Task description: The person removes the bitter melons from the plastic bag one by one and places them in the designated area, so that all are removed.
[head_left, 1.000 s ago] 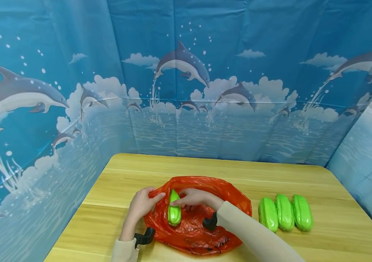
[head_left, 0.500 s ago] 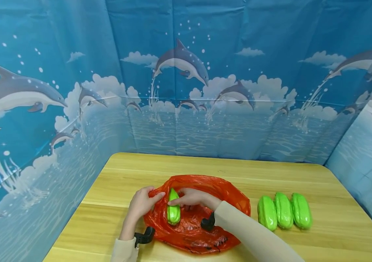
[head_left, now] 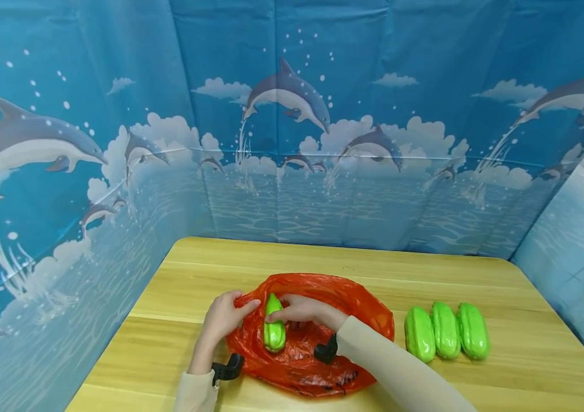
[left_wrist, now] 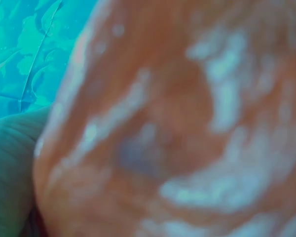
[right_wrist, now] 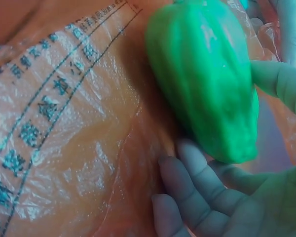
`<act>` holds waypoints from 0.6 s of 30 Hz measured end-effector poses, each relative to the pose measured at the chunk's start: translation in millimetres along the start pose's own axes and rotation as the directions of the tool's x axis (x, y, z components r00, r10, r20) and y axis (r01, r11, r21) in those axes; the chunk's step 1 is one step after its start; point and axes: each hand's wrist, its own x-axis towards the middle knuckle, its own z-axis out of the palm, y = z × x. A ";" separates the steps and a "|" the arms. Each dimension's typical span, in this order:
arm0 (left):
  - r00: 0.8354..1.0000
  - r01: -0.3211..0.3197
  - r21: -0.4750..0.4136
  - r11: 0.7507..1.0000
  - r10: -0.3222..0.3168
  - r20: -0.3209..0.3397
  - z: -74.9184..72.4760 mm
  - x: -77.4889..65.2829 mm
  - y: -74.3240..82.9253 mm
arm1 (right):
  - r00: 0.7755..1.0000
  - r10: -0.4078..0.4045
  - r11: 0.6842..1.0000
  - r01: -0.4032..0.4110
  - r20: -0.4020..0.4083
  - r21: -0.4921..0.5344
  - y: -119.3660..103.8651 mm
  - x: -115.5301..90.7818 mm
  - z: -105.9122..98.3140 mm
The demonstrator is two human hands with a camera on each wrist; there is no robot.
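A red plastic bag [head_left: 322, 366] lies spread with its mouth wide, and dark print shows on it in the right wrist view. My left hand [head_left: 223, 318] grips the bag's left rim, the thumb over the inside; its other fingers are partly hidden. My right hand [head_left: 302, 311] reaches into the bag and holds a bright green, ribbed toy vegetable [head_left: 274, 336] between thumb and fingers. The toy [right_wrist: 204, 79] tapers at one end and lies against the bag's left inner side. In the left wrist view, blurred bag film [left_wrist: 177, 113] covers most of the picture.
Right of the bag, three similar green toy vegetables [head_left: 446, 332] lie side by side on the wooden table [head_left: 168, 286]. Blue dolphin-print curtains [head_left: 297, 200] stand behind the table and along both sides. My right forearm crosses the bag's right rim.
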 end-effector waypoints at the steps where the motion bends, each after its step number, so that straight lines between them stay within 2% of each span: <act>1: 1.000 -0.002 -0.001 1.000 0.002 0.000 -0.1 0.2 0.1 | 1.000 -0.004 1.000 0.004 0.003 0.005 0.3 -0.2 -0.5; 18: 1.000 -0.003 0.010 1.000 0.003 -0.012 0.5 1.5 -1.6 | 1.000 -0.008 0.999 0.007 0.028 0.042 1.0 -4.6 -6.3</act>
